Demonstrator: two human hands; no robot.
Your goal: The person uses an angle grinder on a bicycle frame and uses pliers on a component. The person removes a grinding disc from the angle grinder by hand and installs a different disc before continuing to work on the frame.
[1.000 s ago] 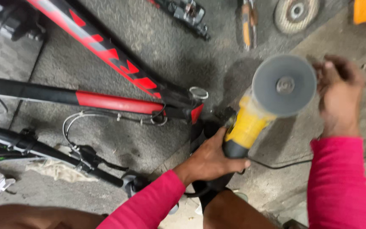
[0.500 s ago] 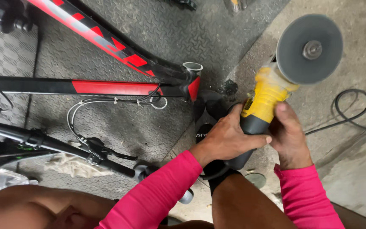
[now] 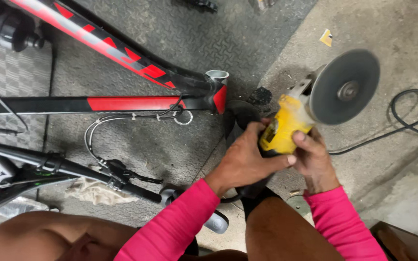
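Floor: grey concrete (image 3: 388, 183) on the right side, dark studded rubber mat (image 3: 170, 145) on the left and centre.

Left hand (image 3: 245, 162): fingers curled shut around the yellow body of the grinder (image 3: 286, 130), thumb laid along its lower side. Pink sleeve runs back from the wrist toward the bottom edge.

Right hand (image 3: 315, 162): fingers closed on the same yellow body from the right side, thumb tip pressed on the casing just beside the left thumb. Pink sleeve here too.

Grinder held between both hands, clear of the floor, over the edge where mat meets concrete. Its grey disc (image 3: 344, 87) sits at the far end, up and to the right of the hands, face turned toward the camera. Yellow body slightly blurred.

Black cable (image 3: 407, 121) loops on the concrete right of the disc and runs back toward the hands.

Left of the hands: black and red bike frame (image 3: 122, 104) lying on the mat, its open tube end near the grinder. Handlebar (image 3: 73, 169) below it, with a pale rag (image 3: 93, 191) underneath.

Bare knees at bottom edge.
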